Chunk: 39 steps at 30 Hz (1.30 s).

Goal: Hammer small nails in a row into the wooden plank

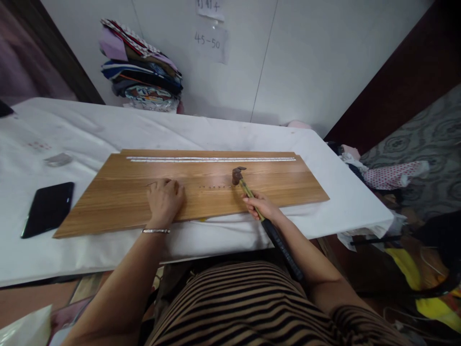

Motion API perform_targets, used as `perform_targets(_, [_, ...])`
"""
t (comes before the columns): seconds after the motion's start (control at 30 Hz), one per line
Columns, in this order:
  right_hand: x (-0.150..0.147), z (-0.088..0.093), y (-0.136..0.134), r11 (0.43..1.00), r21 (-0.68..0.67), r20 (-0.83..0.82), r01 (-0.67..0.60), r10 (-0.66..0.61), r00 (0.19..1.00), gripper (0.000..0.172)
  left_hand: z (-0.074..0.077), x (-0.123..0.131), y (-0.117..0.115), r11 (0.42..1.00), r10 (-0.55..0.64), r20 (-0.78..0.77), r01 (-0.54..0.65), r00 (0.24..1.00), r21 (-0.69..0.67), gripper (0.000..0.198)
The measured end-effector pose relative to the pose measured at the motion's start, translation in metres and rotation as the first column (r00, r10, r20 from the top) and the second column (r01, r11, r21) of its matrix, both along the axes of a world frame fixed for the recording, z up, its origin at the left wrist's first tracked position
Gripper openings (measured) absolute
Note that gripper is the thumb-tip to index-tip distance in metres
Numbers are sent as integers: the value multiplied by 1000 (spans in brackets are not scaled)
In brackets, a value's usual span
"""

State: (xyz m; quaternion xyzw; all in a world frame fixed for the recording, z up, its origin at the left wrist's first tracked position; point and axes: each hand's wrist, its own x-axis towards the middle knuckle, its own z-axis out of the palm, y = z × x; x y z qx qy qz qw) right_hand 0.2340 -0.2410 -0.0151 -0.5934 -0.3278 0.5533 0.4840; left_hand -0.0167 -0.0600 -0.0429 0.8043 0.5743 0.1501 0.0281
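Observation:
A wooden board (118, 192) lies flat on the white-covered table, with a row of small nails (218, 187) near its middle. My left hand (164, 199) rests on the board left of the nails, fingers curled together; a thin dark sliver shows by its fingertips, too small to name. In my right hand (262, 207) is a hammer (248, 191), gripped partway up its handle, below the head. The rusty head hangs over the board just right of the nail row. Two white measuring strips (216, 159) run along the board's far edge.
A black phone or tablet (49, 209) lies left of the board on the white cloth (82, 125). Folded fabrics (144, 72) are stacked at the back left against the wall. More cloth (392, 175) lies beyond the table's right edge.

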Motion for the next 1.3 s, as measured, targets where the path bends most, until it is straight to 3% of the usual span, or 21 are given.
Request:
perform_targets(0.7, [2,-1,2,1000,4,-7,-16,16,1000,43,1,-1,1,1000,-18,7,18,1000,12,41])
perform_targets(1.0, [6,1,-3,997,79,-120,5,4,993,41,-5,-16,20,994,55,268,-28,962,-105,35])
perform_targets(1.1, [11,-4,-5,995,93,-164,20,-5,987,42,-2,-19,26,992,80,237,-54,968,-118,35])
perform_targets(1.3, [28,-17,-1,994,92,-236,59,-36,971,43,7,-20,41,994,-7,15,8,1000,-109,37])
